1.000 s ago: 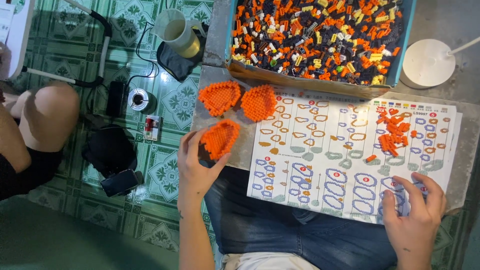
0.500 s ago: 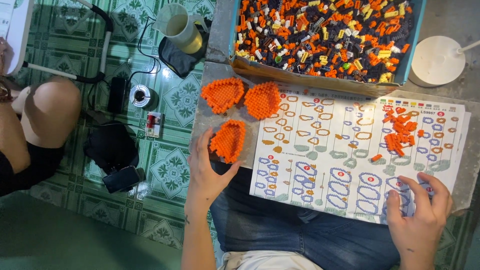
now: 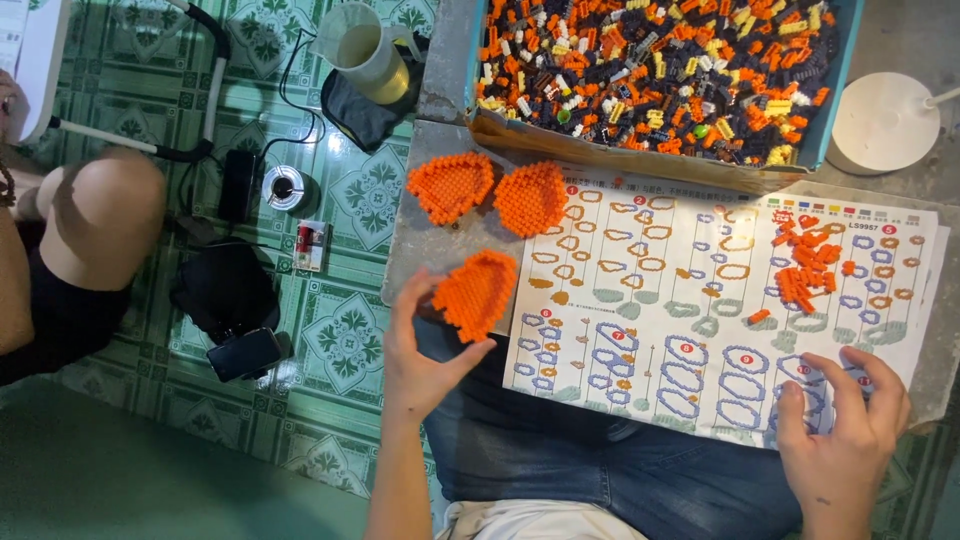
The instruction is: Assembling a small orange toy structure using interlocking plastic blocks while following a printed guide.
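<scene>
My left hand [image 3: 425, 355] pinches an orange brick panel [image 3: 474, 293] between thumb and fingers. My right hand [image 3: 838, 425] rests fingers spread, holding nothing, on the instruction sheet [image 3: 690, 300].

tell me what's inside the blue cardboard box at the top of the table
The blue cardboard box holds a heap of small plastic bricks, mostly orange, black, yellow and grey. The box floor and lower layers are covered.

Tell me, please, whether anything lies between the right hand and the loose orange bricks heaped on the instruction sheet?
Nothing visible: only bare printed instruction sheet lies between the right hand and the loose orange bricks.
</scene>
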